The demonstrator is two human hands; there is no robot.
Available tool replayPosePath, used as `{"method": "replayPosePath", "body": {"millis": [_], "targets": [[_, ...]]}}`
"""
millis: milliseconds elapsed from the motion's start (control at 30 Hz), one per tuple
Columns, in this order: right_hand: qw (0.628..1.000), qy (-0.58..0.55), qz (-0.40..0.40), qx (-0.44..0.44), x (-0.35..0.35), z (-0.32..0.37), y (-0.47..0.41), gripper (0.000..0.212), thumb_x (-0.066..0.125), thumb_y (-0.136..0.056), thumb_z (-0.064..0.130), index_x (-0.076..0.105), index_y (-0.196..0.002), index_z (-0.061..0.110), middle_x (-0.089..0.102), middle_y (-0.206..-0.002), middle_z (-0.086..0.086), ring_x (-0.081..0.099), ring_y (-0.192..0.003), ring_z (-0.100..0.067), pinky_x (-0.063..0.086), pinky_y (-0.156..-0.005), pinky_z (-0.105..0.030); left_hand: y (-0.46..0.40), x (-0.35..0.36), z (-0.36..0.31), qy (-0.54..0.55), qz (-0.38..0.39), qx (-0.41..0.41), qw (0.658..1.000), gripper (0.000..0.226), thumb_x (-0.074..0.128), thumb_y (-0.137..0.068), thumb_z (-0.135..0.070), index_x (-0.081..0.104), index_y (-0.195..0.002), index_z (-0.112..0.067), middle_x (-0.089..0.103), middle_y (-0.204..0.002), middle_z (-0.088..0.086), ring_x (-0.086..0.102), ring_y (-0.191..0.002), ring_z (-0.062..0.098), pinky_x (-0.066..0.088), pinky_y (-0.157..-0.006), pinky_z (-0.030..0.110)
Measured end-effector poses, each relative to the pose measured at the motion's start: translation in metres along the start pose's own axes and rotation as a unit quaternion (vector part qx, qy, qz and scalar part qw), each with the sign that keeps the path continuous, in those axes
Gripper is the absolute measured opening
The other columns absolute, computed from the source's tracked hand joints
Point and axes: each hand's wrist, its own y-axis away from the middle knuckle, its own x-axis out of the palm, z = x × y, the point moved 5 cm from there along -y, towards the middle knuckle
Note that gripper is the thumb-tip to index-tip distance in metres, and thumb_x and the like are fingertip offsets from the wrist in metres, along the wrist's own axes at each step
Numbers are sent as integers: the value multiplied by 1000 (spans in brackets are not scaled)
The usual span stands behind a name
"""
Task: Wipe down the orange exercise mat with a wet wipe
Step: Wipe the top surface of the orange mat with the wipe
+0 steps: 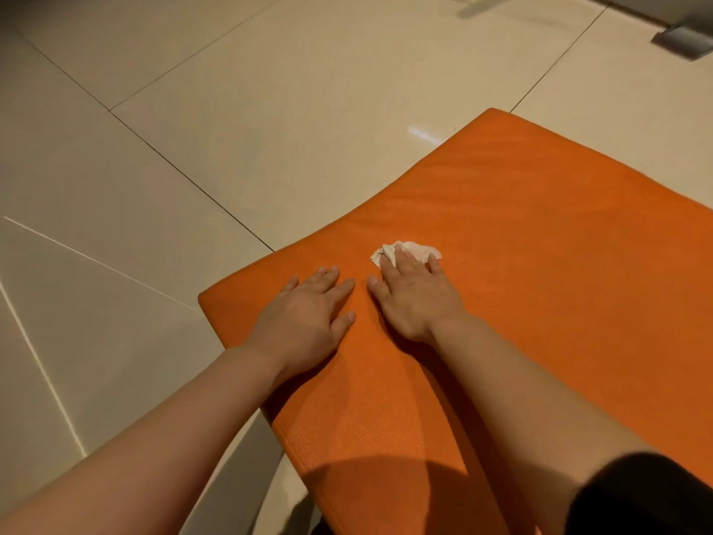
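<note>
2 bare hands lie on the orange exercise mat [501, 264] in our single head view, looking down from above. We see the mat running from the lower centre of the frame up toward the right edge, one rounded corner at centre left and another near the upper centre. It rests on a floor of pale glossy tiles [193, 90] with dark grout lines.

Our left hand [304, 314] sits just left of the frame's centre, palm down, fingers straight and slightly spread, flat against the mat near its left corner. It holds nothing.

Our right hand [414, 295] sits just right of it, the thumbs close but apart. Its palm faces down and its fingers reach forward over the wet wipe [413, 251], a crumpled white wad that peeks out past the fingertips, slightly above the frame's centre. The fingers look fairly straight, pressing the wipe onto the mat; we cannot tell whether any finger curls around it.

Both forearms stretch in from the bottom of the frame. A dark sleeve [648, 496] fills the lower right corner. A shadow falls over the mat's bottom part. At the upper right corner we make out a grey metal piece [683, 42] on the floor, too blurred to identify.
</note>
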Motion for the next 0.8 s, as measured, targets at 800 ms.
{"method": "replayPosePath", "body": {"millis": [800], "targets": [[999,35,31,-24,20,31,17,59,11,-104,46,1,-156,20,-9,-162,-5,-8,-149,-14,-15,-118,-44,75,19,53,86,-85,-142,982,56,30,-101,-47,21,-152,-27,11,-161,2,0,-149,17,-3,-119,46]]}}
